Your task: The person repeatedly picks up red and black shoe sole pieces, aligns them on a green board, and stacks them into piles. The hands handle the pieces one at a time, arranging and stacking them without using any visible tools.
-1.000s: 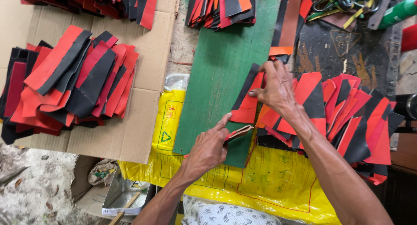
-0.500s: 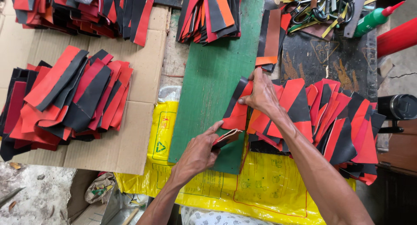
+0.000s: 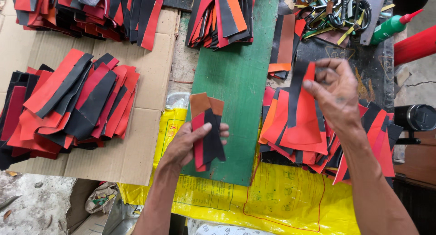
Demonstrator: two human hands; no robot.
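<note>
Both hands (image 3: 190, 142) (image 3: 334, 92) now raised, pieces (image 3: 206, 130) pinched.

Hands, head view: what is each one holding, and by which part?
Left hand grips a small stack of red, black and brown pieces by its left edge. Right hand pinches a red and black piece near its top.

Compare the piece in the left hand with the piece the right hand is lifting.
The left hand holds a short folded piece showing a brown underside plus red and black; the right hand pinches a longer piece, only red and black. The short one is held over the green board; the long one hangs above the pile. Both are red-and-black cut strips.
</note>
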